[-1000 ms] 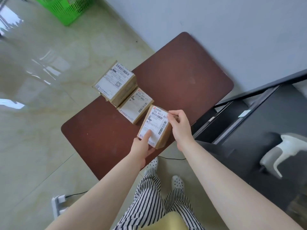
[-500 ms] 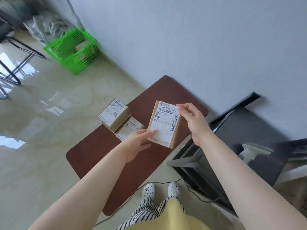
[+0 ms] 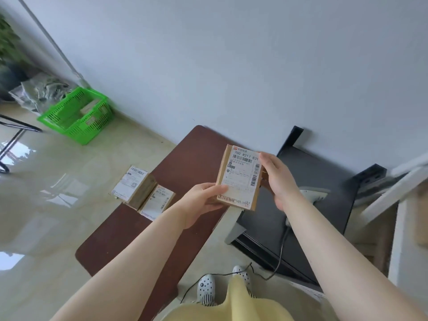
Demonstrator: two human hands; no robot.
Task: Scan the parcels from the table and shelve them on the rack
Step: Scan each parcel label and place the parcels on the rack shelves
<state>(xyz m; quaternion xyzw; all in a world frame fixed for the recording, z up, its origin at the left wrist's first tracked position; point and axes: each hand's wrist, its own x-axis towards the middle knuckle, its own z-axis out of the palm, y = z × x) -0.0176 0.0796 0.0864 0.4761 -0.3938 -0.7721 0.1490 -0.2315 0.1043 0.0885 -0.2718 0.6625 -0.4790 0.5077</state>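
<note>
I hold a small cardboard parcel [image 3: 239, 177] with a white shipping label up in the air, above the table's right end. My left hand [image 3: 203, 200] grips its lower left corner, thumb on the label. My right hand [image 3: 276, 179] holds its right edge. Two more labelled parcels, a thicker one [image 3: 133, 185] and a flatter one [image 3: 157, 201], lie side by side on the dark brown table [image 3: 129, 232]. A white handheld scanner [image 3: 311, 193] rests on a black surface [image 3: 324, 218] to the right, partly hidden by my right forearm.
A green plastic basket [image 3: 76, 114] holding boxes stands on the glossy floor by the wall at the left. A white rack frame [image 3: 393, 193] shows at the right edge. The scanner's cable [image 3: 275, 265] trails down to the floor near my feet.
The parcel has been lifted off the table and raised in both hands, shifting right toward the black surface. The head has tilted up, so more wall and the basket show.
</note>
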